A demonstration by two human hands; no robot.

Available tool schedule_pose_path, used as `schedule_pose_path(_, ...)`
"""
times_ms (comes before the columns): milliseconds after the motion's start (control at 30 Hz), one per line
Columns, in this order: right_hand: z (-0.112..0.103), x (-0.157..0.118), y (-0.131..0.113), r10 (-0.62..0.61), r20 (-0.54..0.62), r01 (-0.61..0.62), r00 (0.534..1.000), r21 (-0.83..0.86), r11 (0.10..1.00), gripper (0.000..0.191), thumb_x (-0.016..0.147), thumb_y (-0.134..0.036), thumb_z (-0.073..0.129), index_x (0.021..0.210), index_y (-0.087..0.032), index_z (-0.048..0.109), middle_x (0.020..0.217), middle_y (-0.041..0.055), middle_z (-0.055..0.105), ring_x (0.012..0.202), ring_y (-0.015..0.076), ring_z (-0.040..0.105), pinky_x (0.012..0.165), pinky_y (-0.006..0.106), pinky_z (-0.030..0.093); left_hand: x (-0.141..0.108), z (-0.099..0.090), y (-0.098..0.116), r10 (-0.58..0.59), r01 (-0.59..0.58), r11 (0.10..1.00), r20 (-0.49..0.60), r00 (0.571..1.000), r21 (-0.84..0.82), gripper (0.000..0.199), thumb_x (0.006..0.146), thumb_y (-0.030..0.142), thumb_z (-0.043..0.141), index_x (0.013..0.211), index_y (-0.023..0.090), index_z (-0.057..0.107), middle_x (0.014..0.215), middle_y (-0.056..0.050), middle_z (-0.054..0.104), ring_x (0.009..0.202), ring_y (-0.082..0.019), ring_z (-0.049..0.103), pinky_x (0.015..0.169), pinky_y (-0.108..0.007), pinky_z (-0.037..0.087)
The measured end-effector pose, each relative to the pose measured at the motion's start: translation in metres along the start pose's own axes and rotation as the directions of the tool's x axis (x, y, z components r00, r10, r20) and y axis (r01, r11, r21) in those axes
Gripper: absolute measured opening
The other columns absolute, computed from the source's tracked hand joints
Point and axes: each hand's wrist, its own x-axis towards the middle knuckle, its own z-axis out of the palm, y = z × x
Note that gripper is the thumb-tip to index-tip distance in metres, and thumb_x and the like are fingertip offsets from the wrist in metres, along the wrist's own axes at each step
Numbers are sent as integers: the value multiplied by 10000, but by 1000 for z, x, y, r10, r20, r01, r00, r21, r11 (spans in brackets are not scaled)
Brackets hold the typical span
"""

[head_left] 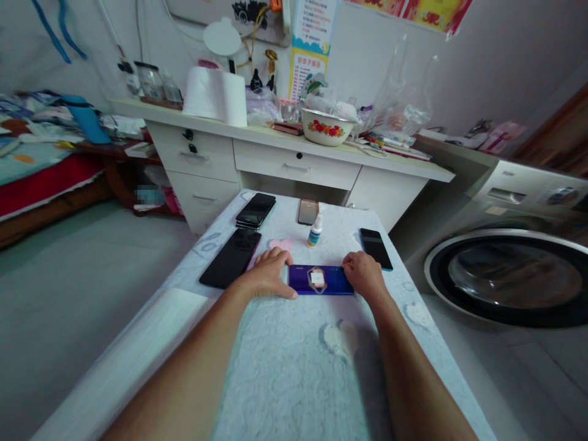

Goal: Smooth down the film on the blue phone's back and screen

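A purple-blue smartphone [337, 282] lies lengthwise across the cloth-covered table, its back up. On its back is a hexagonal ring with a white square [316, 278] in the middle. My left hand [271, 272] spans the phone's left end, thumb on the near edge and fingers at the far one. My right hand [365, 274] grips the right end with curled fingers. Just beyond the phone stands a small white dropper bottle [315, 233] with a blue and yellow label. A black tablet [232, 257] is beside my left hand, and a dark phone [375, 248] is beyond my right.
Stacked phones [256, 210] sit at the table's far left, and a brownish phone [308, 211] at the far edge. Behind is a white desk [294, 165] bearing a flowered bowl [327, 127] and a paper roll [215, 95]. A washing machine [514, 184] stands to the right.
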Motion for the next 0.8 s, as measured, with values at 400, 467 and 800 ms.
schedule_pose_path(400,1,-3,5,-44,-4,44,999,29,999,206,848,-215,489,887,-212,691,942,50,643,897,165,573,728,249,354,-4,-4,5,-9,9,1000,-10,1000,-29,630,484,500,756,998,272,474,1139,-27,468,1117,-268,448,936,-362,366)
schedule_pose_path(467,-1,-4,5,-56,-4,56,998,23,998,199,850,-214,492,887,-213,687,939,47,644,894,162,574,722,247,350,-4,-4,5,-8,7,999,-7,1000,-31,631,482,498,758,998,273,473,1139,-24,466,1118,-266,448,939,-359,363)
schedule_pose_path(800,8,-13,9,-72,-90,77,993,60,995,186,850,-203,499,854,-195,685,876,51,645,861,161,563,749,238,341,-3,-3,5,-7,6,999,-14,1000,-32,628,480,492,762,990,270,471,1129,-28,468,1118,-265,448,932,-358,373)
